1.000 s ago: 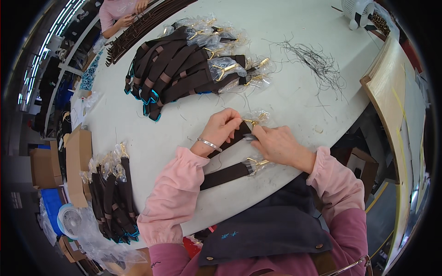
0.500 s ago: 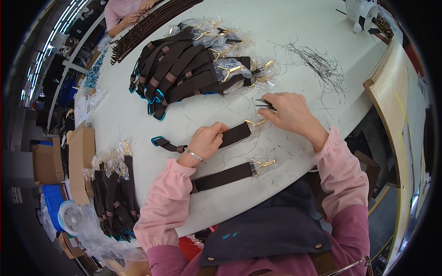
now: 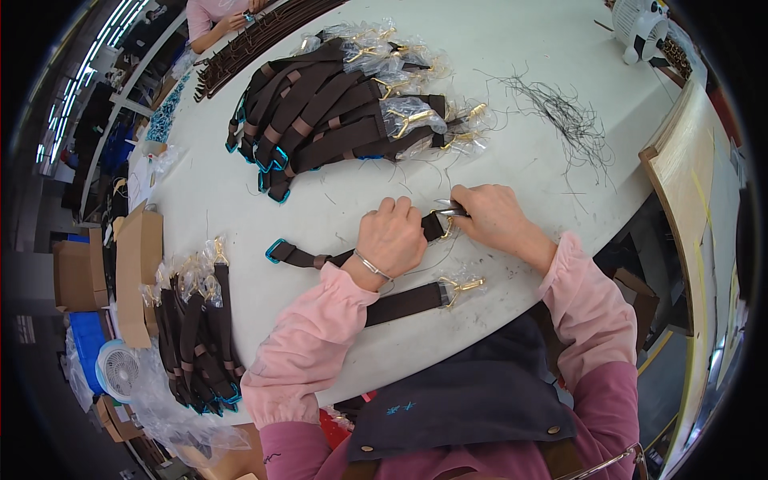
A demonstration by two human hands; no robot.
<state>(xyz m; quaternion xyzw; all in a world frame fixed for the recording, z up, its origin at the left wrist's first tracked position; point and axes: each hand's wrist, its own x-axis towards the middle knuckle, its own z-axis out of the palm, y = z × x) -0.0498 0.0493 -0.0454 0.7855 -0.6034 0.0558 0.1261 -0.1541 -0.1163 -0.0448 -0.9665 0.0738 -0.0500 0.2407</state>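
My left hand (image 3: 392, 238) is closed over a dark brown strap (image 3: 298, 255) lying on the white table, gripping it near its hook end. A blue buckle sits at the strap's far left tip. In my right hand (image 3: 498, 220) is a pair of small thread snips (image 3: 451, 209), their blades lying at the strap's end beside its gold hook (image 3: 447, 227). Nearer to me, a second brown strap (image 3: 406, 305) rests on the table, its gold hook wrapped in clear plastic; my left forearm covers its left part.
A large pile of brown straps (image 3: 320, 112) lies farther back, and a smaller pile (image 3: 196, 336) at the left table edge. Loose dark threads (image 3: 560, 112) are heaped at the right. A white fan (image 3: 640, 28) stands at the far right corner. Another person's hands (image 3: 236, 20) are at the far left.
My left hand has slid right along the strap toward its hook end. My right hand has come down, bringing the snips from above the strap to its end.
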